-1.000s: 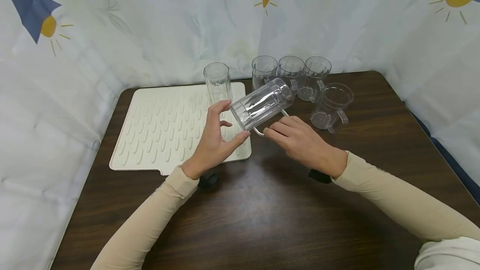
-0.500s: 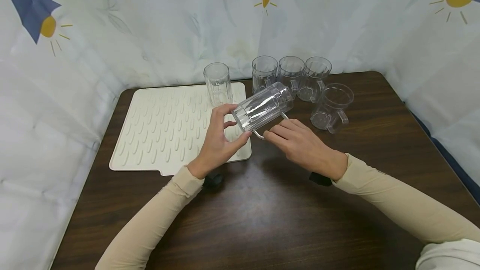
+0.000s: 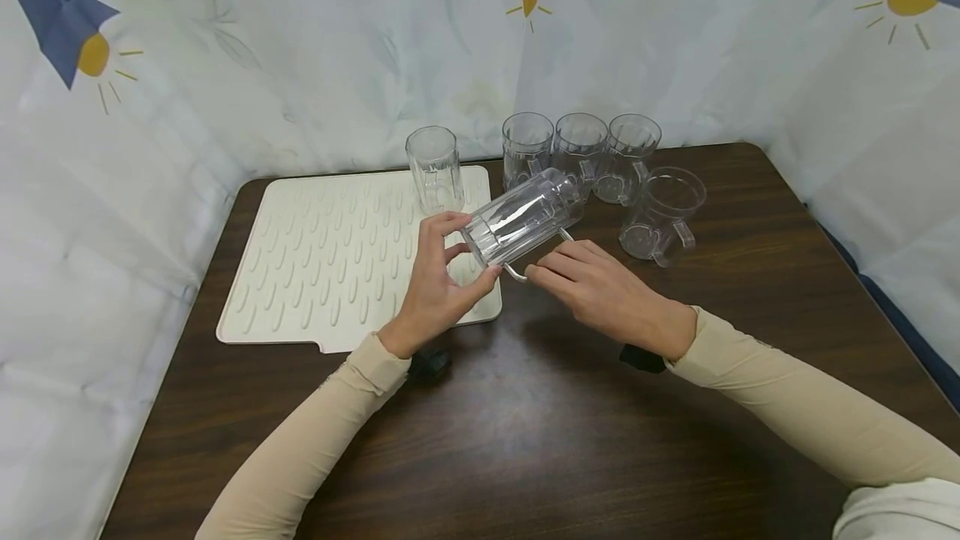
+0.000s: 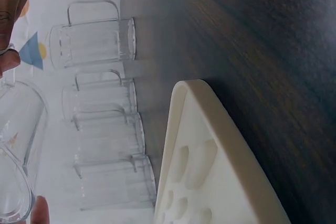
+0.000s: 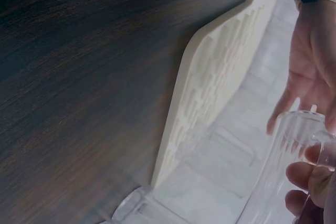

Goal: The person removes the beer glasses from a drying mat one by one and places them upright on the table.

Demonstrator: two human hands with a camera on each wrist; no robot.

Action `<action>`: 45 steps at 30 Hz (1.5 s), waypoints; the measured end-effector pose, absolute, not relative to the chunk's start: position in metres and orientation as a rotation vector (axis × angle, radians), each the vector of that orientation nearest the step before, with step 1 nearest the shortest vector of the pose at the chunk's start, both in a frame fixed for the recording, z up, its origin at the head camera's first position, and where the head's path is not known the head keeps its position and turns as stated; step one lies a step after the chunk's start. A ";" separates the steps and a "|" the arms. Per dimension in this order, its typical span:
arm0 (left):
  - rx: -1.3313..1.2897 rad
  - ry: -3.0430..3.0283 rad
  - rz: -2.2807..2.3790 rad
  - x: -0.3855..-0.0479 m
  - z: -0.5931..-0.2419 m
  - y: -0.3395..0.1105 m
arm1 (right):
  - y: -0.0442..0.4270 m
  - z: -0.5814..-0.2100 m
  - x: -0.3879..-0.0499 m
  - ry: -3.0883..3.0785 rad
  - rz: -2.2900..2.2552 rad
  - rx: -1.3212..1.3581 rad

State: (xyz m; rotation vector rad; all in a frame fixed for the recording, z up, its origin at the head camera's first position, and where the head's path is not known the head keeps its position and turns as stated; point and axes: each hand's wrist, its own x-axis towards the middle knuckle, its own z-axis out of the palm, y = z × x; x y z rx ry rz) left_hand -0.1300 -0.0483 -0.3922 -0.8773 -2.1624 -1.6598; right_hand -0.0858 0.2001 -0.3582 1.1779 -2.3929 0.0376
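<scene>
A clear glass mug (image 3: 525, 215) is held tilted on its side above the table, with one end towards each side. My right hand (image 3: 592, 286) grips its handle from below right, fingers curled round it. At the mug's left end, my left hand (image 3: 442, 286) pinches the edge between thumb and fingers. In the left wrist view the mug (image 4: 21, 124) lies at the left edge, under the right hand's fingers (image 4: 10, 19). The right wrist view has the mug (image 5: 278, 177) at lower right, with the left hand (image 5: 315, 72) above it.
A cream drying mat (image 3: 315, 257) with raised ridges lies on the dark wooden table (image 3: 510, 440). One glass (image 3: 435, 169) stands at its back right. Several more glass mugs stand upright behind and right of my hands, the nearest mug (image 3: 660, 215) at right. A patterned white curtain (image 3: 337, 48) encloses the back.
Over the last second the left hand has moved slightly right and closed in on the mug's end. The mug has sunk a little; the right hand keeps its grip on the handle.
</scene>
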 end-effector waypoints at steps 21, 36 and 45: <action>-0.865 -2.184 -1.587 -0.135 -0.398 -0.048 | 0.202 -0.354 -0.089 -2.339 0.269 1.110; -0.859 -2.127 -1.594 -0.138 -0.398 -0.049 | 0.216 -0.367 -0.090 -2.216 0.987 0.724; -0.859 -2.126 -1.623 -0.138 -0.396 -0.048 | 0.213 -0.386 -0.087 -2.139 1.530 0.493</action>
